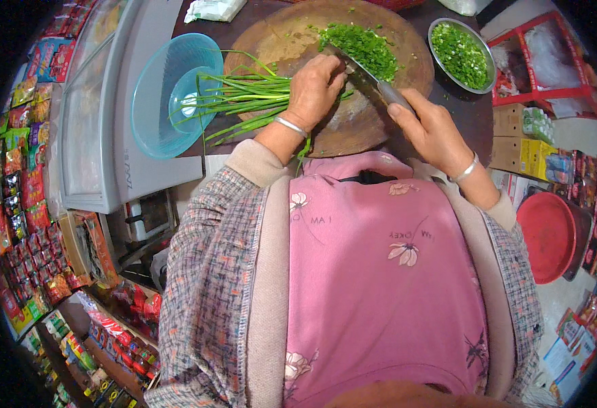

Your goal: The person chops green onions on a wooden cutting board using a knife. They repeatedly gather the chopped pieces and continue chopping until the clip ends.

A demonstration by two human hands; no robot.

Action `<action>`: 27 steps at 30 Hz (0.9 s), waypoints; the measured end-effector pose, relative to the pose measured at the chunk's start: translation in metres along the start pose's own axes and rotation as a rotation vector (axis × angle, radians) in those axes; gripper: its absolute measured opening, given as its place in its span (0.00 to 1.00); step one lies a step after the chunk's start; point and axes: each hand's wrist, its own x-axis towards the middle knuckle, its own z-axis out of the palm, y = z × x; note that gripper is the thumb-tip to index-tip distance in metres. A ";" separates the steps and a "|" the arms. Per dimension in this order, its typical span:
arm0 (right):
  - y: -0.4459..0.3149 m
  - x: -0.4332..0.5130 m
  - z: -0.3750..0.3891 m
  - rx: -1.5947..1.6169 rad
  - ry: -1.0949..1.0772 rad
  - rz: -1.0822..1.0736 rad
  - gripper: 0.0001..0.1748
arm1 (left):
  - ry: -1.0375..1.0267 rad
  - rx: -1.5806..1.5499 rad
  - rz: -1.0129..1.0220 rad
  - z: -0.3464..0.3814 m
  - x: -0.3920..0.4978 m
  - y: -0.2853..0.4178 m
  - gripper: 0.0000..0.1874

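My left hand (315, 92) presses a bunch of green onions (257, 94) onto a round wooden chopping board (273, 35), its fingertips close to the blade. The long green leaves reach left over a clear blue plastic bowl (150, 109). In my right hand (433, 130) is the handle of a kitchen knife (395, 96), its blade slanting up and left across the board beside my left fingers. Beyond the blade lies a heap of chopped green onion (362, 48). A metal bowl (492, 76) right of the board holds more chopped green onion.
A grey-framed chest freezer (140, 127) stands left of the dark table (461, 117). A white plastic bag (214, 10) lies at the table's far left. Packaged snacks (33, 178) line the left side. A red basin (546, 237), cardboard boxes (505, 148) and a red rack (533, 97) are on the right.
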 end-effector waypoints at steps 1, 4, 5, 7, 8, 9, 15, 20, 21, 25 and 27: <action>-0.001 -0.002 -0.001 -0.006 -0.019 0.006 0.20 | 0.005 -0.012 0.001 0.000 0.000 -0.001 0.08; 0.001 0.008 0.010 0.010 0.038 -0.078 0.19 | 0.007 -0.044 0.001 0.002 0.000 -0.002 0.08; 0.003 0.013 0.015 0.007 0.060 -0.077 0.19 | 0.007 -0.049 -0.003 0.002 0.001 -0.002 0.08; 0.008 0.017 0.019 0.029 0.090 -0.128 0.19 | 0.011 -0.062 -0.007 0.001 0.003 -0.002 0.08; 0.009 0.018 0.020 0.036 0.091 -0.090 0.19 | 0.005 -0.074 -0.012 0.000 0.003 -0.001 0.08; 0.010 0.017 0.018 0.043 0.079 -0.104 0.19 | -0.005 -0.090 -0.017 0.000 0.002 -0.001 0.08; -0.001 0.001 -0.008 0.051 -0.048 -0.001 0.19 | 0.026 -0.057 0.000 -0.001 0.000 -0.003 0.08; 0.004 0.016 0.012 0.043 -0.004 -0.075 0.19 | 0.004 -0.081 -0.013 0.001 0.000 -0.006 0.09; 0.006 0.019 0.016 0.023 -0.007 -0.065 0.19 | -0.005 -0.074 -0.018 -0.001 0.001 -0.006 0.09; 0.013 0.021 0.014 0.044 -0.007 -0.017 0.21 | -0.074 -0.027 -0.002 -0.006 0.002 -0.004 0.11; 0.012 0.021 0.011 0.047 -0.017 -0.012 0.22 | -0.100 0.022 0.019 -0.010 0.002 -0.002 0.12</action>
